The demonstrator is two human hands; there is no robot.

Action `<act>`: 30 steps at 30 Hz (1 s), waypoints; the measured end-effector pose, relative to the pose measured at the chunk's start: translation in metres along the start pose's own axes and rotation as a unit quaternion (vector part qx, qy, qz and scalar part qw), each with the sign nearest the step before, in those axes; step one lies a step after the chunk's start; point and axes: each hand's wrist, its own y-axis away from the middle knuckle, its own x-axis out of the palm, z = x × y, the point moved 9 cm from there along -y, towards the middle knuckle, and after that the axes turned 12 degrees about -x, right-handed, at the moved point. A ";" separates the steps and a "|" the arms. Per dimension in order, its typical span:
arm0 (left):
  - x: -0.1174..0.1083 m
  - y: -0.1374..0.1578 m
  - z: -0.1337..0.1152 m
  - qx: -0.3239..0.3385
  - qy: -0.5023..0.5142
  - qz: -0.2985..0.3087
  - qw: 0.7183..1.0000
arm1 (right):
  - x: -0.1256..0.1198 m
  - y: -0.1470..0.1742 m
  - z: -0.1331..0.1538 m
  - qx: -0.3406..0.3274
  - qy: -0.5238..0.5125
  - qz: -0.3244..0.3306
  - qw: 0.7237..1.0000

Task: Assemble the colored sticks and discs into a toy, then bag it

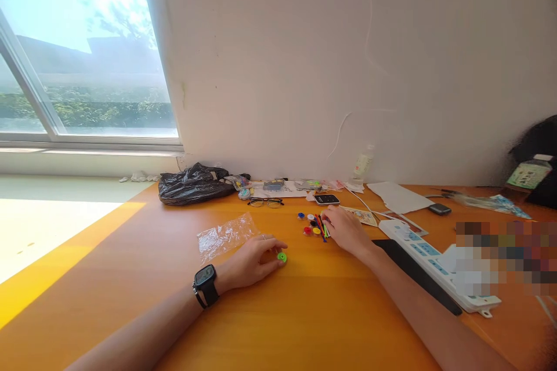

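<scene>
Tabletop [261, 327] by a window; two hands at work among small coloured parts.
Power strip [429, 255] at right, black bag [195, 182] by the wall, clear wrapper [226, 237] just beyond the left hand [256, 258]. Right hand [346, 229]: fingers curled down at the sticks [322, 228]; cannot tell if any is gripped. Left: thumb and fingers pinching the green disc [282, 257], low over bare wood. Other discs [308, 231] lie just beside the sticks. Risks, my judgement: crowded fingertips could scatter sticks or nudge discs away; a slight pinch could let the green one slip.
</scene>
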 end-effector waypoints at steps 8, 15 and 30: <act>0.003 -0.002 0.007 -0.018 0.046 0.024 0.999 | -0.012 0.001 0.023 -0.054 -0.192 -0.090 0.976; 0.007 -0.004 0.021 -0.087 0.161 0.041 0.982 | 0.000 0.011 0.086 -0.122 -0.400 0.001 0.908; 0.006 -0.005 0.021 -0.132 0.228 0.066 0.962 | 0.033 0.015 0.107 -0.060 -0.663 0.065 0.744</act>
